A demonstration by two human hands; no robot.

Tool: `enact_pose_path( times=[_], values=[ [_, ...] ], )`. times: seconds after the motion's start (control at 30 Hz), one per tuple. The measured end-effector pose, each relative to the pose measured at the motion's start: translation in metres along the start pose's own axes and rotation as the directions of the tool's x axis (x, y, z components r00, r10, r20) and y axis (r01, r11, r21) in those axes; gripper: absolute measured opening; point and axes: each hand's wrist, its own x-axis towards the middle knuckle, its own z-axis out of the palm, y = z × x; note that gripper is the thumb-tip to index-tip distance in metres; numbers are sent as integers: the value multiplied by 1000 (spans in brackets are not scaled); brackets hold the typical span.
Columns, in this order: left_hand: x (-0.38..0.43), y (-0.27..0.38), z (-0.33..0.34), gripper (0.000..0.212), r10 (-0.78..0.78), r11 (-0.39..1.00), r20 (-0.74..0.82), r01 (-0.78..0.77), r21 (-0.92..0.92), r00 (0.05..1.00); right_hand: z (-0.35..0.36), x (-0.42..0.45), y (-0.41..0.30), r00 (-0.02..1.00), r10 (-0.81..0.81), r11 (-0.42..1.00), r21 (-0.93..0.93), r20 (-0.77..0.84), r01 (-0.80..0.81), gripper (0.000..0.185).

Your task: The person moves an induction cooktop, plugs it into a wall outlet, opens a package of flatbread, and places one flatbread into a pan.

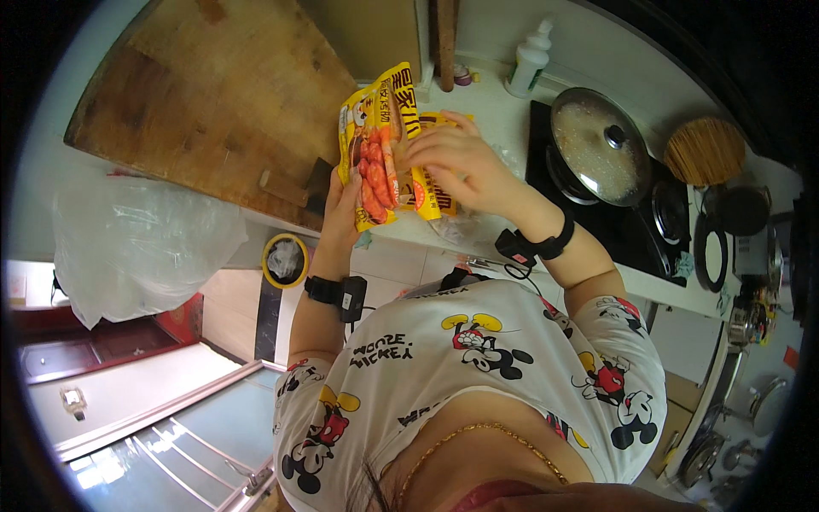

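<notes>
A yellow plastic packet of sausages [376, 153], printed with red sausages and bearing writing, is held up at the upper middle. My left hand [345, 198] grips its lower left edge, thumb on the front. My right hand [457, 160] is at the packet's right side with its fingers spread over the edge; whether the fingertips pinch the film I cannot tell. Behind my right hand, a second yellow packet [446, 195] lies on the pale countertop [489, 102], partly hidden. Some clear plastic film [454, 228] lies beside it.
A large wooden board [224, 83] covers the left, with a cleaver [294, 189] on it. A glass-lidded pan [598, 147] sits on the black stove [540, 144] at right. Behind stands a white bottle [530, 61]. A clear plastic bag [141, 243] hangs at left, near a yellow-rimmed bin [285, 261].
</notes>
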Motion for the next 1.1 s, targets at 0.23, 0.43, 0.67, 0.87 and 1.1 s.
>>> enact_pose_path(
  times=[0.23, 0.43, 0.67, 0.87, 1.1],
  values=[
    [12, -10, -1, 33, -43, 988, 28, 38, 151, 999, 34, -26, 26, 884, 435, 890, -64, -168, -451, 29],
    [14, -20, 4, 32, 24, 955, 118, -58, 290, 993, 46, -36, 23, 661, 719, 680, 413, -213, -606, 44],
    [1, -23, 22, 41, -4, 868, 298, -145, 476, 954, 66, -84, 10, 510, 773, 635, 486, -379, -601, 38],
    [-11, -50, 45, 44, -124, 859, 437, -124, 497, 891, 50, -132, -6, 453, 748, 657, 447, -485, -607, 30],
    [-40, -96, 117, 44, -234, 872, 550, -77, 483, 801, -16, -198, -59, 358, 819, 568, 546, -448, -616, 29]
  ],
)
